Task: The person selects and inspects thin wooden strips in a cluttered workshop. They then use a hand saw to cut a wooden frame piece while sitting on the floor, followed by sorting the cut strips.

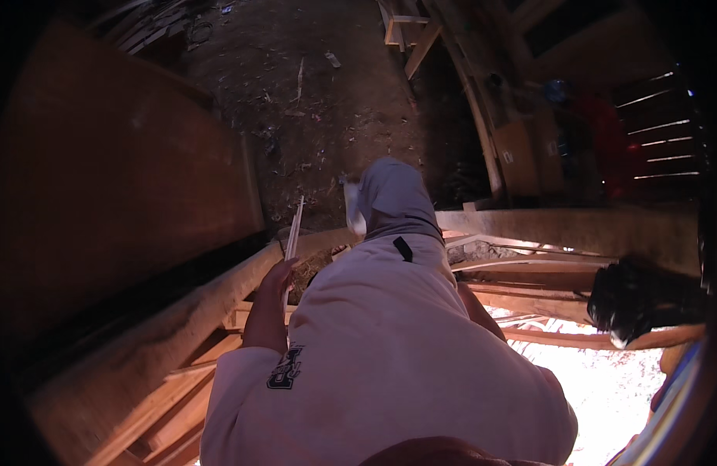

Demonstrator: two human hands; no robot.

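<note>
My left hand point(279, 276) is closed round a thin pale wooden strip point(295, 225), perhaps two laid together. The strip points forward and slightly up past my left side. Of my right arm only the forearm point(480, 312) shows beside my shirt; the hand itself is hidden behind my body. One leg in grey trousers point(397, 198) reaches forward over a wooden beam, with a light shoe point(354, 208) blurred beside it.
A large brown board point(125, 155) stands on the left above a long timber beam point(164, 330). Another beam point(576, 233) crosses on the right, near a black bag-like bundle point(642, 299). Ahead is a dirt floor point(320, 101) with scattered scraps; a wooden frame point(413, 35) stands beyond.
</note>
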